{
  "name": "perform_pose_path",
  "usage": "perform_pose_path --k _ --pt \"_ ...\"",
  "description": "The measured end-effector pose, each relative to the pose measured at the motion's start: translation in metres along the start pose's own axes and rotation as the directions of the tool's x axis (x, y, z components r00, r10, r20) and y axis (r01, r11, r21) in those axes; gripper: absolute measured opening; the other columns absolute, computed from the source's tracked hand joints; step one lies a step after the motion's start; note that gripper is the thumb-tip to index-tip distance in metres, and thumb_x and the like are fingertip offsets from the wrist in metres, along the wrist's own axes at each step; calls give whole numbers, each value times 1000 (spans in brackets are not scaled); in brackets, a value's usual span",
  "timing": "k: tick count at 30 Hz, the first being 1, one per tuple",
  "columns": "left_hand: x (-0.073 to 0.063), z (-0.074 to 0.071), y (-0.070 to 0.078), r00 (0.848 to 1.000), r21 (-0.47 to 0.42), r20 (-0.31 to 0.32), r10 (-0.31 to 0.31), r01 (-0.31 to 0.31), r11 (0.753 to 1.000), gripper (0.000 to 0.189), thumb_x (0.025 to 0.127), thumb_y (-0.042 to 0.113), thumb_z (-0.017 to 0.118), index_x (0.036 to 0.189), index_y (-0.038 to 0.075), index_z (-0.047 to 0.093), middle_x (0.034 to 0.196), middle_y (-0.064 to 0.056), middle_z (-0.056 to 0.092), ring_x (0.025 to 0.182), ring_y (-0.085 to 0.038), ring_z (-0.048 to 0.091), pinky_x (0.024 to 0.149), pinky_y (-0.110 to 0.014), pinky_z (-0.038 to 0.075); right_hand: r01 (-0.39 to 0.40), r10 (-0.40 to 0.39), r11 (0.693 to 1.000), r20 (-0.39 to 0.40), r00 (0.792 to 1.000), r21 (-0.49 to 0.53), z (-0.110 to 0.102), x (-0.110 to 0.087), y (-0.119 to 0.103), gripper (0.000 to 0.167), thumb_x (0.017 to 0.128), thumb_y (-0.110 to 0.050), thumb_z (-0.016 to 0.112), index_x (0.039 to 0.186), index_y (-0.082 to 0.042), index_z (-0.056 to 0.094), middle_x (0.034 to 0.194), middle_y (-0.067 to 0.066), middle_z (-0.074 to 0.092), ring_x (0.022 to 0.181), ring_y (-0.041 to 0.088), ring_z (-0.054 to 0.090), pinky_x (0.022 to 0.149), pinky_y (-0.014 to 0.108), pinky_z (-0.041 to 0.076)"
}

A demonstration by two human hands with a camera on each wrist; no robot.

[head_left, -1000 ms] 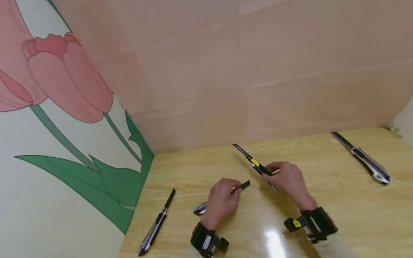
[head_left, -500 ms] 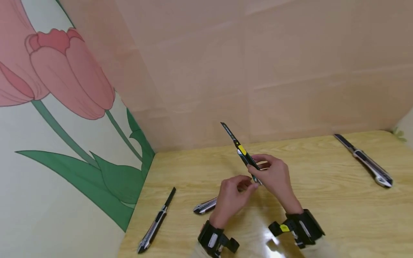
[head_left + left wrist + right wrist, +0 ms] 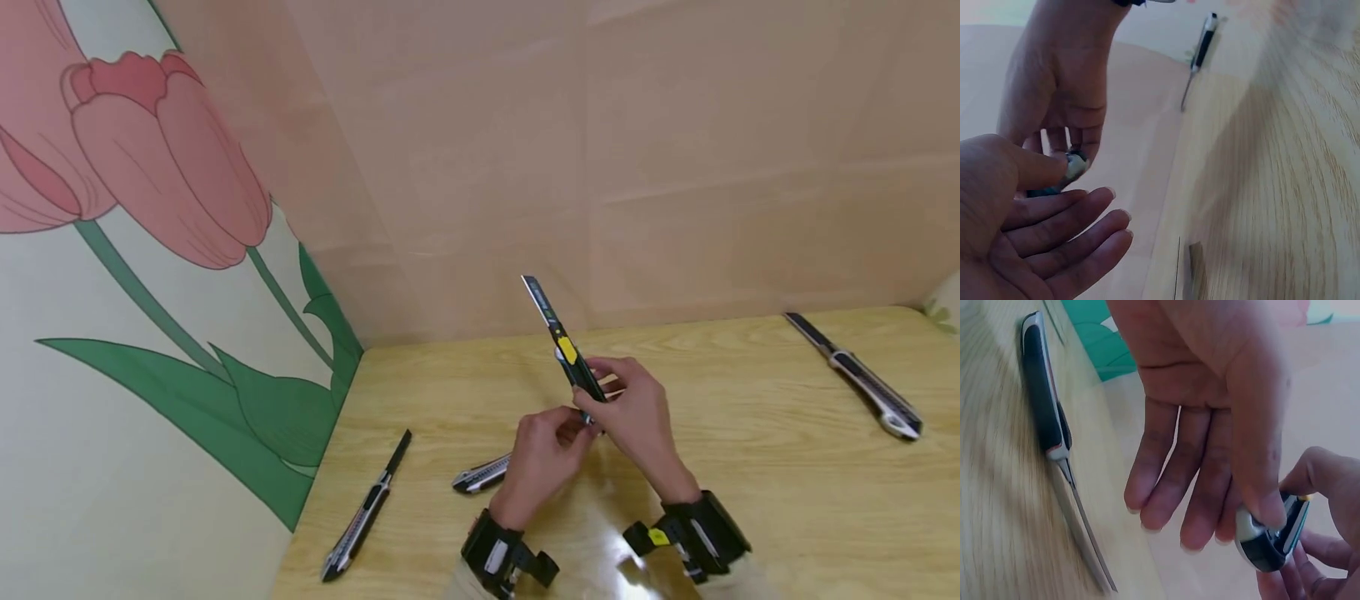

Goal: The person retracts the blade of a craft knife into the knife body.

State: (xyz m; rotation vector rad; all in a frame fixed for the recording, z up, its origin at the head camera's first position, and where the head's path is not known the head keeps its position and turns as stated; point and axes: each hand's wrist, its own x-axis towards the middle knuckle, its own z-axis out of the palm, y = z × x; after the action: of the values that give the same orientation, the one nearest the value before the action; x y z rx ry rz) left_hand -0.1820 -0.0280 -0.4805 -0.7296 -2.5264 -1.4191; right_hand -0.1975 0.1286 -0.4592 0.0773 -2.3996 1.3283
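A black utility knife (image 3: 568,352) with a yellow slider and its blade out is held up above the table, blade tip up and to the left. My right hand (image 3: 636,410) grips its handle. My left hand (image 3: 542,460) pinches the handle's lower end between thumb and index finger; in the left wrist view the other fingers (image 3: 1079,244) are loosely extended. The right wrist view shows the left thumb on the knife's end (image 3: 1261,540). Behind the left hand lies a grey-black utility knife (image 3: 480,476), its blade hidden in the head view.
On the wood-grain table (image 3: 750,400), another grey-black utility knife (image 3: 358,523) lies at the left with its blade out. A similar knife (image 3: 873,390) lies at the far right. A brown paper-like sheet (image 3: 465,167) rises behind the table; a tulip-painted wall (image 3: 187,333) stands at left.
My left hand has left the knife on the table and moved right to the end of the black-yellow one. My right hand has raised that knife and tilted it more upright.
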Motion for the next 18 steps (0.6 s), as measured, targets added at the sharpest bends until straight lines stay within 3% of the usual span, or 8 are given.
perform_pose_path --k 3,5,10,13,18 --pt "0 0 -2 999 -85 22 -37 38 996 10 98 23 71 101 14 76 86 10 73 73 8 64 66 -13 55 -25 25 1000 20 999 3 -2 1 1 42 84 -27 83 121 -11 70 105 7 66 87 23 64 64 29 54" --pt "-1 0 -4 996 -180 43 -74 81 980 9 97 17 71 103 12 76 88 6 74 74 2 68 67 -18 58 -59 57 998 47 997 24 -4 1 3 42 86 -28 81 121 -9 66 107 8 67 89 24 64 65 28 54" --pt "-4 1 -8 983 -406 79 -168 185 895 13 97 11 71 109 9 75 92 -6 75 76 -26 76 67 -35 63 -120 109 988 116 987 100 -10 3 8 47 89 -29 80 124 -8 58 109 11 71 94 26 67 71 26 55" --pt "-4 3 -9 976 -457 87 -199 217 863 16 97 11 72 112 8 75 93 -10 75 77 -36 75 66 -41 63 -129 112 984 138 984 124 -13 5 9 52 88 -30 82 127 -7 57 109 12 73 94 27 69 73 25 56" --pt "-5 6 -12 968 -439 122 -221 253 862 18 97 9 69 114 4 73 95 -5 75 81 -28 75 71 -35 63 -166 138 974 176 975 157 -16 5 11 55 88 -23 82 129 -4 51 116 17 70 97 30 67 74 26 55"
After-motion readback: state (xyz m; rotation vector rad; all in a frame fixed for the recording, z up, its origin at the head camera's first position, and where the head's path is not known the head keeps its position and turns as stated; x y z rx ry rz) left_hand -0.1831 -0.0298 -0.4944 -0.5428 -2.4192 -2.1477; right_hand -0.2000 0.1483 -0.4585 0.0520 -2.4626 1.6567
